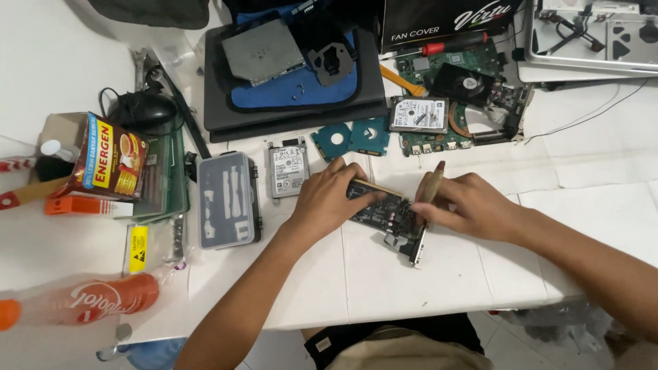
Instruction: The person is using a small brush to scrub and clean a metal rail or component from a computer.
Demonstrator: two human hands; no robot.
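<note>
My left hand [329, 197] grips the left end of a small dark circuit card [380, 212] that lies on the white table [445, 274]. The card has a metal bracket [415, 248] at its near right end. My right hand [469, 205] holds a slim tool with a dark reddish handle [432, 181] and presses its lower end onto the card's right side. The tool's tip is hidden by my fingers.
A silver hard drive [288, 169] and a grey plastic bit case [228, 200] lie left of my left hand. Behind are blue drive boards [353, 137], another hard drive [419, 114], a green motherboard [473, 89], a dark laptop [295, 75], a red-handled screwdriver [449, 46]. An orange bottle [89, 301] lies at front left.
</note>
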